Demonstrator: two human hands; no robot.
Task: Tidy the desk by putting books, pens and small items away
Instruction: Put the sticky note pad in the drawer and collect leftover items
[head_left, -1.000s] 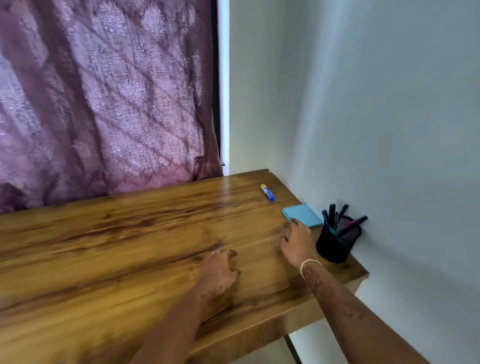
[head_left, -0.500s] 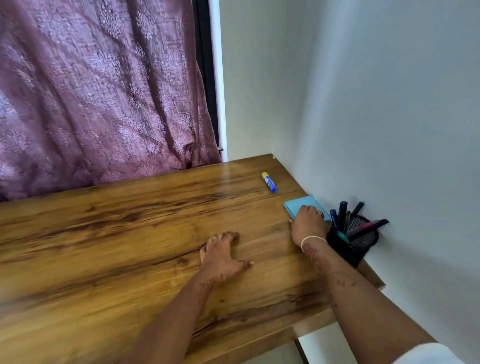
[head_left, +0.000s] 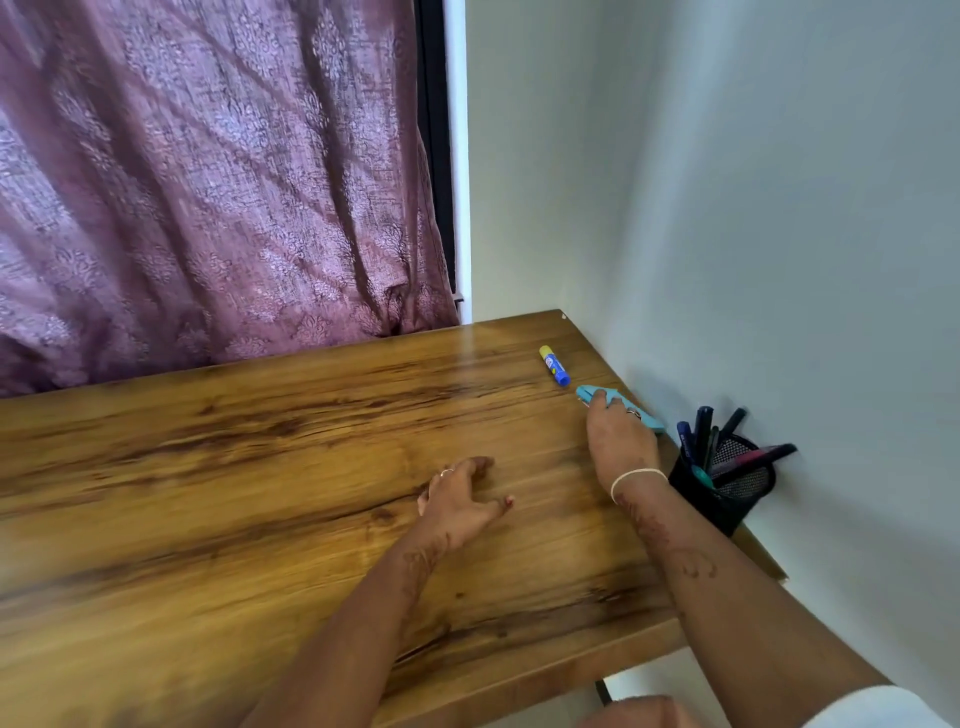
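Now the right hand (head_left: 621, 439) has tilted the blue notepad (head_left: 588, 393) up.

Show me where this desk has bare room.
Widest free patch: desk left of the left hand, up to the curtain. A narrower strip between the hands. Crowded: right edge by the wall, with glue stick, blue pad in the right hand, pen holder.

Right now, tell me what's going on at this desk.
A person is tidying a wooden desk. The right hand has a grip on a blue notepad by the wall, which looks tilted up. The left hand rests on the desk, holding nothing. A glue stick lies just beyond; pens stand in a black mesh holder.
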